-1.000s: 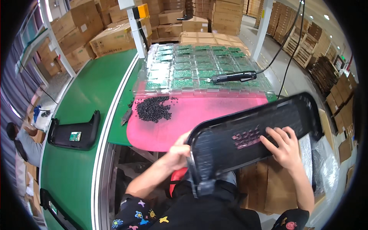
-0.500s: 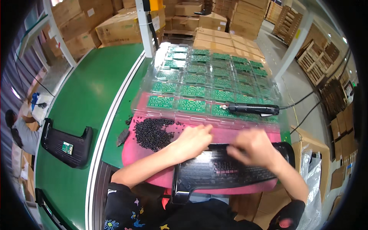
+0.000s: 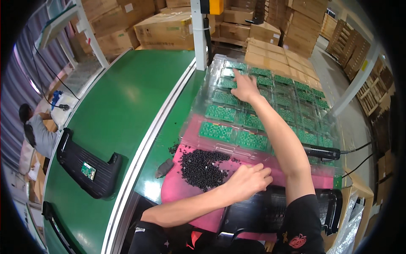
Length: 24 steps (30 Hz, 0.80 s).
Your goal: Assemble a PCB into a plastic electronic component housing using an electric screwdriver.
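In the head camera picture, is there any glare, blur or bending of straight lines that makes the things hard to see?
Head view: the conveyor rail bows from fisheye distortion, and black corners frame the round picture; glare whitens the clear plastic tray, dimming the green boards under it; the right hand looks slightly soft; the left hand and the black pellets are sharp; light is even, shadows faint.

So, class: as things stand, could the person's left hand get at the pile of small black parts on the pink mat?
Probably yes: the left hand rests right beside the pile of small black parts, with nothing between them.
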Each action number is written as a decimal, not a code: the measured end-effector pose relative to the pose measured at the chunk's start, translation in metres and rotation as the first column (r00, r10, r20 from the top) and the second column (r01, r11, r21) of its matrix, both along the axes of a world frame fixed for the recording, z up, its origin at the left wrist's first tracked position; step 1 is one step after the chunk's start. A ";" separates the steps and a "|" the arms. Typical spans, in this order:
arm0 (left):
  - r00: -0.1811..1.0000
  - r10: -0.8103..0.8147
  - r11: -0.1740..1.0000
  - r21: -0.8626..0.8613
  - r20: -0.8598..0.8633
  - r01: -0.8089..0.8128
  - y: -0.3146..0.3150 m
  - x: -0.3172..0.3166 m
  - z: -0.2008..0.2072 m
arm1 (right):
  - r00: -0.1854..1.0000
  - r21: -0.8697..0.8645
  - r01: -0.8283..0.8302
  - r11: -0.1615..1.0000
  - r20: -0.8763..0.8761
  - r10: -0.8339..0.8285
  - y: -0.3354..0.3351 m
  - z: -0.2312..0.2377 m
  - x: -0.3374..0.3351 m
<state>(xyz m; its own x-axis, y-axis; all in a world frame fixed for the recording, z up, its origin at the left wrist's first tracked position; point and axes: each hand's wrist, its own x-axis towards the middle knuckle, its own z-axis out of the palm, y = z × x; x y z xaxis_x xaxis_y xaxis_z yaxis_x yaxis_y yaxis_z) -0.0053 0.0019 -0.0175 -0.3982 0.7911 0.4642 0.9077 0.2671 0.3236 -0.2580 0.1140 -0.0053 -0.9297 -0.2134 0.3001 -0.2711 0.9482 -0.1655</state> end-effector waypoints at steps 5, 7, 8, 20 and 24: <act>0.999 0.021 0.988 0.153 -0.033 -0.015 -0.002 -0.001 0.009 | 0.980 -0.610 -0.141 0.780 -0.195 0.025 0.017 0.019 0.034; 0.997 0.064 0.963 0.266 -0.047 -0.049 -0.004 -0.002 0.018 | 0.973 -0.775 -0.232 0.588 -0.199 0.120 0.032 0.041 0.071; 0.992 0.107 0.936 0.344 -0.072 -0.076 -0.009 -0.006 0.022 | 0.972 -0.808 -0.235 0.540 -0.206 0.114 0.034 0.054 0.098; 0.973 -0.068 0.827 0.558 0.219 -0.068 0.000 0.018 0.028 | 0.903 -0.841 -0.429 0.329 -0.387 0.186 0.032 0.064 0.297; 0.935 -0.189 0.783 0.621 0.301 -0.041 0.000 0.023 0.022 | 0.912 -0.861 -0.410 0.301 -0.383 0.147 0.024 0.055 0.313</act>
<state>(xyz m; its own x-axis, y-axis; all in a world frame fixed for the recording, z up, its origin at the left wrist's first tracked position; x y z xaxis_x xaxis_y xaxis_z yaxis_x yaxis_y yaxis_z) 0.0174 0.0020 0.0042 -0.5689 0.4197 0.7072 0.7230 -0.1546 0.6734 0.0552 0.1384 0.0493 -0.7640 0.0814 0.6400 -0.6340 0.0895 -0.7682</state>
